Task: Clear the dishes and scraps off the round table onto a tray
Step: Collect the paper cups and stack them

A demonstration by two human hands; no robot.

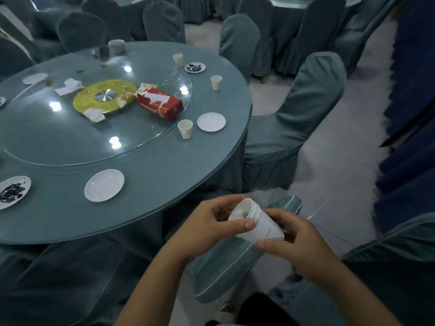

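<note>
Left hand [211, 222] and right hand [296, 243] both grip a nested stack of white cups [261, 225], with thumbs and fingers curled round its sides. The stack is tilted with its mouth up and to the left, held off the bench edge above a covered chair seat [223, 267].

On the round bench [153, 184], an empty white plate [104, 185] lies nearest. A plate of dark scraps [13, 191] sits at the left edge. Farther in, a single cup [185, 128] stands just beside a second empty plate [211, 121]. A red tissue box [160, 103] rests on the glass turntable [58, 137] next to a gold disc [104, 96], with crumpled napkins [95, 114] around it. Beyond stand another cup [216, 82], a small scrap plate [195, 67] and a far cup [178, 60].
</note>
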